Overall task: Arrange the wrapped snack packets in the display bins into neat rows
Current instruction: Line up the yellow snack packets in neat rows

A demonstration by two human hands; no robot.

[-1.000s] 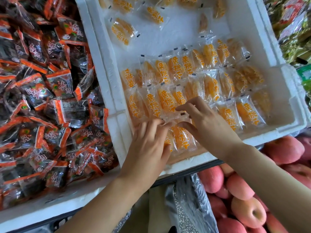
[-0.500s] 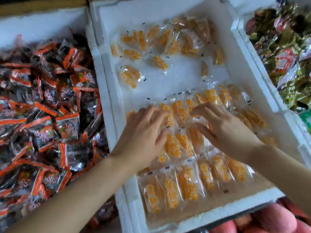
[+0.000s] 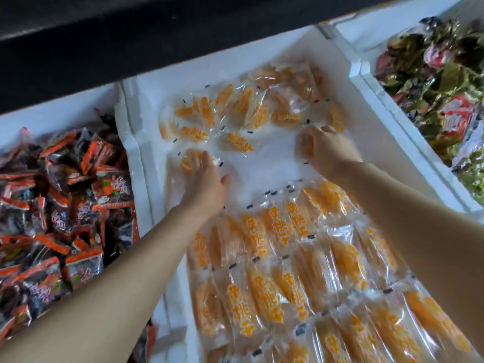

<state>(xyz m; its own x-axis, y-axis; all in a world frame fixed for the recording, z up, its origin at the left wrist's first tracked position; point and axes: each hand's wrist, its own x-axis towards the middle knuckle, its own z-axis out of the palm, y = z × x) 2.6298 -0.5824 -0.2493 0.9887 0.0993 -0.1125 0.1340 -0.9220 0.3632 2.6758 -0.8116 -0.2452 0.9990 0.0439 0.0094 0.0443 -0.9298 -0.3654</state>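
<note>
A white foam bin [image 3: 348,82] holds clear packets of orange dried fruit. Near me they lie in neat overlapping rows [image 3: 282,271]. At the far end several loose packets [image 3: 243,106] lie scattered. My left hand [image 3: 207,176] lies flat with straight fingers on one loose packet [image 3: 190,159] at the bin's left side. My right hand [image 3: 323,148] has its fingers curled over a clear packet [image 3: 303,144] near the bin's right side. Bare white bin floor shows between the two hands.
A foam bin [image 3: 65,116] on the left is heaped with dark packets with orange trim [image 3: 60,205]. On the right another foam bin [image 3: 408,119] holds green and red foil packets [image 3: 440,87]. A dark shelf edge [image 3: 157,35] runs across the top.
Both hands have left the neat rows and reached further into the bin, to the loose packets. The view has tilted up toward the far end.
</note>
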